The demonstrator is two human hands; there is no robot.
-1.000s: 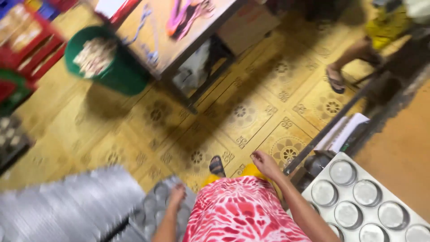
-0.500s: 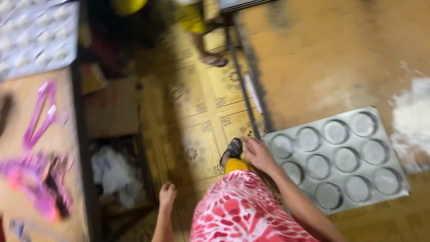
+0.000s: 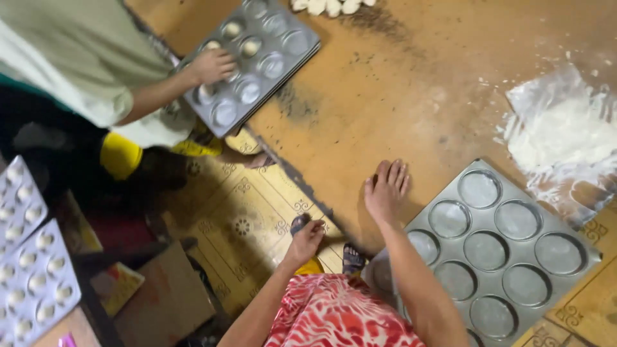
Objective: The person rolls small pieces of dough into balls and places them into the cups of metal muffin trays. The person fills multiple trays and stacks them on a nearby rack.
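My right hand [image 3: 385, 187] lies flat and open on the floured wooden counter [image 3: 398, 96], fingers spread, holding nothing, just beside the near corner of the empty muffin tray [image 3: 498, 250]. My left hand [image 3: 306, 239] hangs off the counter's edge over the patterned floor [image 3: 241, 218], fingers loosely curled around nothing that I can see. To shift that tray well, I judge it best to take it by the rim and keep it level. I count nine cups clearly on it, with more cut off at the frame. A second tray [image 3: 257, 58] sits at the far edge, where another person's hand [image 3: 212, 65] presses dough; two more filled trays [image 3: 29, 257] lie at left, and one flour heap [image 3: 565, 138] on plastic at right.
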